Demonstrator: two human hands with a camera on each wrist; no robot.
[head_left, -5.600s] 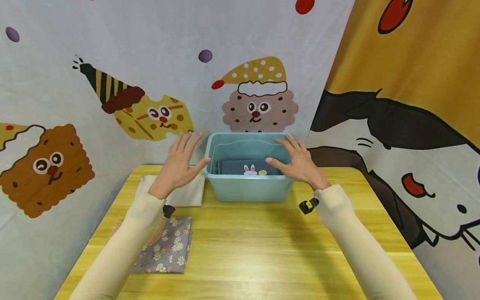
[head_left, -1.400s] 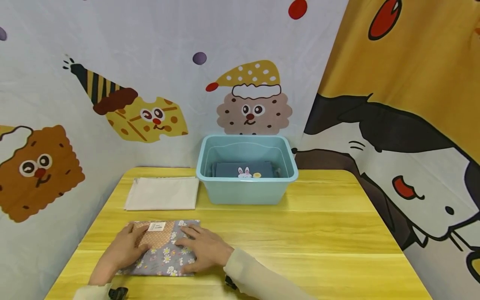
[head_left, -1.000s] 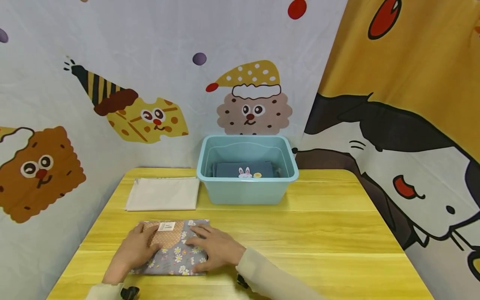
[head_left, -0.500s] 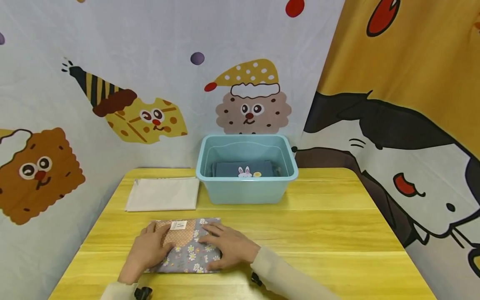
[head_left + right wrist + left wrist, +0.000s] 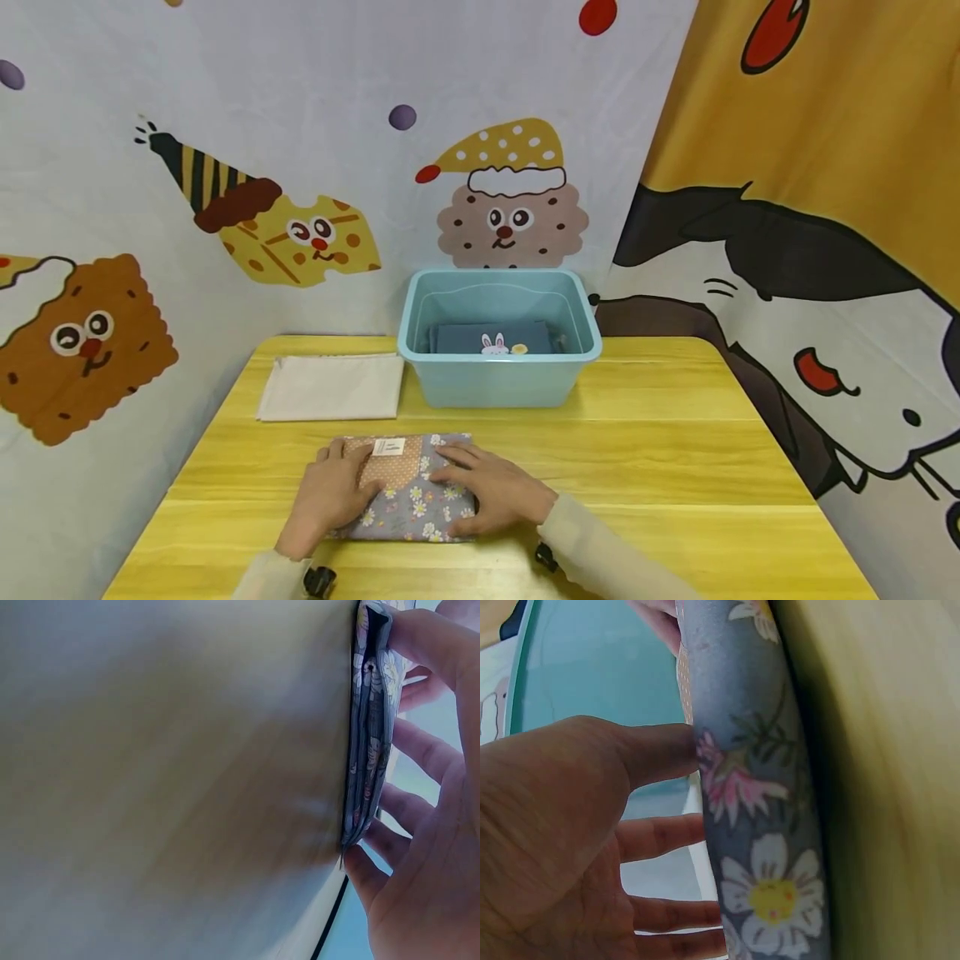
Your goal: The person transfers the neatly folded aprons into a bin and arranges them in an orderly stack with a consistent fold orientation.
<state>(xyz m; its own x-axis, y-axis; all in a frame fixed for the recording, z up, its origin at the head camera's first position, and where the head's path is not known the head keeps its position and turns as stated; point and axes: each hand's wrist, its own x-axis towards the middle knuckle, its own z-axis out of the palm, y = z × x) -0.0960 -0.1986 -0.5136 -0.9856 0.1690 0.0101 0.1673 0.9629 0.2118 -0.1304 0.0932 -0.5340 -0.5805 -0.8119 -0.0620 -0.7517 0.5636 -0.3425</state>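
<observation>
A folded grey cloth (image 5: pixel 411 506) with white daisies lies flat near the table's front, showing an orange dotted patch and a white label. My left hand (image 5: pixel 330 492) rests on its left part, thumb and fingers spread. On its right side lies my right hand (image 5: pixel 501 490), fingers spread and slightly bent. In the left wrist view, the thumb and fingertips touch the top face of the cloth (image 5: pixel 754 802). The right wrist view looks at the cloth's layered side edge (image 5: pixel 371 742), with the fingertips on its upper face and at one corner.
Behind the cloth stands a light-blue plastic bin (image 5: pixel 495 383), holding a folded dark-blue cloth (image 5: pixel 457 337) with a rabbit print. A folded white cloth (image 5: pixel 333 390) lies left of the bin. The wooden table (image 5: pixel 675 467) meets a cartoon-printed curtain at the back.
Both hands have left the bin for the floral cloth. Over the last second or so, they have slid it rightward across the table, from below the white cloth towards the front of the bin.
</observation>
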